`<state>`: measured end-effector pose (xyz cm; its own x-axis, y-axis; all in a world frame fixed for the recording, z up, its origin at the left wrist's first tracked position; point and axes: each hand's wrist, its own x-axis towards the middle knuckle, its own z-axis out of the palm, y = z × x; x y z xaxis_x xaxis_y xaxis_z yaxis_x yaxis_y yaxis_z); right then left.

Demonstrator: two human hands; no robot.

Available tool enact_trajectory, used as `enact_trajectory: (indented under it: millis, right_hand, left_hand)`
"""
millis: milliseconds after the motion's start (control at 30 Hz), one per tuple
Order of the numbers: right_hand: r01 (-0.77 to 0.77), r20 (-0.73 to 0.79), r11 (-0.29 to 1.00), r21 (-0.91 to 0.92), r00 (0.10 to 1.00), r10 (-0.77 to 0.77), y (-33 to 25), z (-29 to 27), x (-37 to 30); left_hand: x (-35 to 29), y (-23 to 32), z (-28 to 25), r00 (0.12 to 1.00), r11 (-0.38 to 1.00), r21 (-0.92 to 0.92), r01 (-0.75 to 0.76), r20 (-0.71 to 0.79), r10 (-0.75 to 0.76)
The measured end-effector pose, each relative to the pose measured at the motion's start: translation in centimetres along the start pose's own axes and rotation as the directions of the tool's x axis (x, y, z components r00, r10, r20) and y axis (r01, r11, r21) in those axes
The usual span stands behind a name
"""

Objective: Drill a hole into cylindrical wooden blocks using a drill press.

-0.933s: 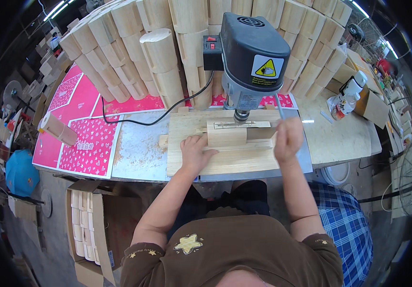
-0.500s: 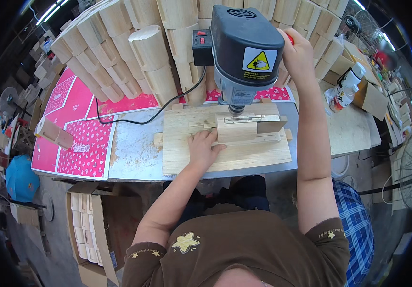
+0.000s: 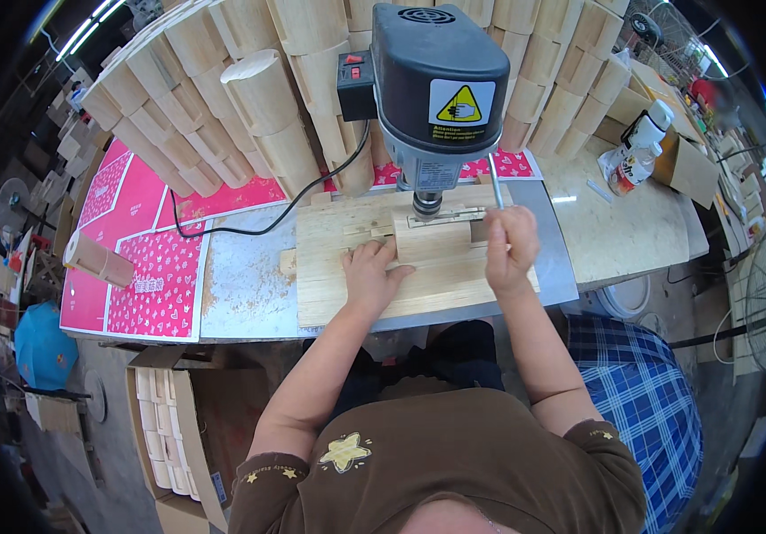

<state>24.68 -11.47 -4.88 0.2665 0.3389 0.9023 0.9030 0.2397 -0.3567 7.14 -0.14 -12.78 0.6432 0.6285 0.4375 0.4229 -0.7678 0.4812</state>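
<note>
A black bench drill press (image 3: 441, 53) stands in front of me, its metal chuck (image 3: 427, 203) down close over a pale wooden block (image 3: 436, 242). The block lies in a jig on a flat wooden board (image 3: 334, 298). My left hand (image 3: 374, 274) rests on the board with fingers and thumb apart, against the block's left end. Beside the block's right end, my right hand (image 3: 513, 247) is closed round the low end of the drill press's feed lever (image 3: 497, 181). Its grip is hidden inside the fist. The drill bit cannot be made out.
Stacked wooden cylinders (image 3: 258, 107) line the back. One more cylinder (image 3: 98, 259) lies on pink printed sheets (image 3: 156, 303) at left. A black cable (image 3: 298, 203) crosses the table. Bottles (image 3: 641, 156) stand at right; an open carton (image 3: 191, 427) of wooden pieces sits below left.
My right hand has swung the feed lever down from beside the motor housing to beside the block, and the chuck sits lower. My left hand has stayed against the block.
</note>
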Motion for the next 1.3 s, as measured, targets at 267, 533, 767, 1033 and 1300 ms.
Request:
enact_trajectory:
  millis: [267, 533, 767, 1033, 1300]
  right_hand:
    - [0.204, 0.041, 0.979, 0.026, 0.978, -0.205, 0.6, -1.0, 1.9]
    - [-0.255, 0.072, 0.961, -0.111, 0.962, 0.263, 1.6, 1.1, 17.7]
    - [-0.562, 0.398, 0.803, 0.199, 0.795, 0.458, 3.0, -0.4, 12.3]
    - [-0.219, 0.744, 0.954, -0.206, 0.599, 0.298, 4.6, -2.8, 0.7]
    - [-0.269, 0.719, 0.945, -0.185, 0.619, 0.317, 3.9, -5.0, 0.5]
  left_hand:
    - [0.0, -0.3, 0.3, 1.0, 1.0, 0.006, 0.006, -0.005, -0.006]
    - [1.1, 1.2, -0.7, 0.992, 0.966, -0.227, 0.122, 0.062, -0.111]
    - [1.3, -0.1, 0.3, 0.99, 0.889, -0.437, 0.134, 0.019, -0.14]
    - [-0.2, -2.2, -3.2, 0.996, 0.828, -0.554, 0.087, 0.057, -0.067]
    - [-4.6, -6.0, -11.6, 0.968, 0.673, -0.701, 0.236, 0.107, -0.228]
